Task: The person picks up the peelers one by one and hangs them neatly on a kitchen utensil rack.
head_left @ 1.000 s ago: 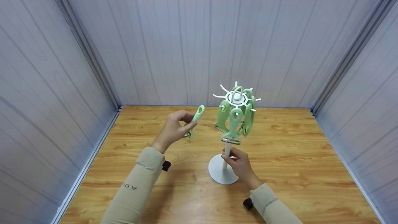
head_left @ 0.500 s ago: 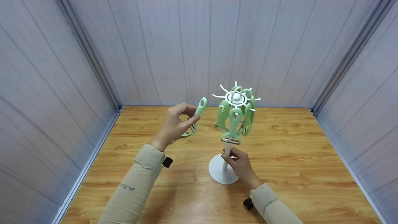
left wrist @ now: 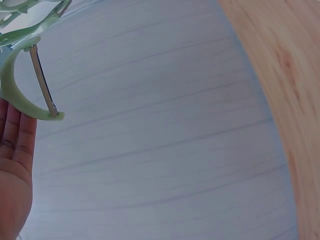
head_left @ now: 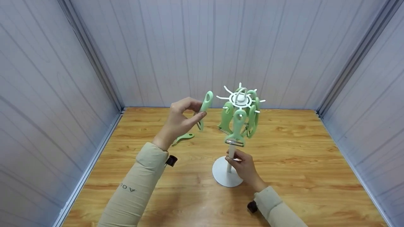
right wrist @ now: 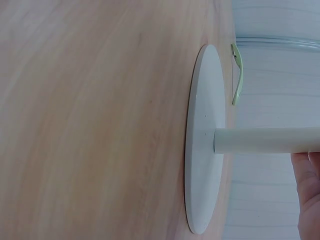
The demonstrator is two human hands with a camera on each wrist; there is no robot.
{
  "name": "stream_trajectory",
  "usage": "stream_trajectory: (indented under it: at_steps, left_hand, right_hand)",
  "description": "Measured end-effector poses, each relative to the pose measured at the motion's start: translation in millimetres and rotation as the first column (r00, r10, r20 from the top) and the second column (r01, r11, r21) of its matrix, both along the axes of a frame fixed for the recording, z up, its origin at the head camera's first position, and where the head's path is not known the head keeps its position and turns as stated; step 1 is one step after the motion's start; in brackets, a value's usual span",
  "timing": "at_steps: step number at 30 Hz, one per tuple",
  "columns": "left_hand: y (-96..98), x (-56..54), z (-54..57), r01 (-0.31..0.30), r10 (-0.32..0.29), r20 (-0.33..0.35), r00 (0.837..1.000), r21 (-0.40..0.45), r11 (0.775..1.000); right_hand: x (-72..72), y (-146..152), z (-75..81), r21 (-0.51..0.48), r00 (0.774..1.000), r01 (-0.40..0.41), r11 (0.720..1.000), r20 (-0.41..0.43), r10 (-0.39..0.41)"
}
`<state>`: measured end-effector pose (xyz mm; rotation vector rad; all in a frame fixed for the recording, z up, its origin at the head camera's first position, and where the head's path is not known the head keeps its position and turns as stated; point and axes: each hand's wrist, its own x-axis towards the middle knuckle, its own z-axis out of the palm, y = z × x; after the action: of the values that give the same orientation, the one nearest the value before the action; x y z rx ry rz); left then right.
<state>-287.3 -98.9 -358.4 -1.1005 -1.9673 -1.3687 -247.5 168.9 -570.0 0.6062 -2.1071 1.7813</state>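
Observation:
In the head view my left hand [head_left: 183, 118] pinches a light green peeler [head_left: 206, 101] by its handle, looped end up, left of the rack and apart from it. The left wrist view shows its metal blade [left wrist: 43, 80] across the curved head. My right hand [head_left: 244, 165] grips the pole [right wrist: 265, 140] of a white stand low down, above its round base [head_left: 221, 171]. Several green peelers hang from the hooked wheel [head_left: 240, 99] on top; the front peeler [head_left: 237, 127] faces me. Some left-side and rear hooks carry nothing.
Another green peeler [head_left: 183, 137] lies on the wooden table [head_left: 296, 176], behind the left wrist. Pale panel walls [head_left: 164, 53] enclose the table at the back and on both sides.
My left hand has moved up and slightly right with the peeler, uncovering the one lying on the table. The right hand and the stand stay in place.

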Motion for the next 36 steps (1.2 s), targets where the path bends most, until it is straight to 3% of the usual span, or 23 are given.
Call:
stream_trajectory:
  at_steps: [12,20,28,36]
  left_hand:
    - [11.9,10.0,12.0,0.056,-0.056,-0.018,0.998,0.012,0.998]
    - [22.3,11.0,8.7,0.09,-0.09,0.01,0.996,-0.013,0.996]
    - [29.0,13.3,5.1,0.099,-0.099,-0.022,0.995,-0.019,0.995]
    - [33.6,16.2,-0.9,0.121,-0.121,-0.006,0.993,-0.004,0.993]
  right_hand:
    - [-2.3,4,-3.4,0.024,1.0,0.002,1.0,-0.014,-0.002]
    - [-0.8,4,-2.7,0.037,0.999,-0.01,0.999,-0.032,0.011]
    - [-1.2,3,-2.7,0.031,0.999,-0.013,0.999,-0.04,0.014]
    - [0.5,2,-2.6,0.002,1.0,-0.003,1.0,0.003,0.003]
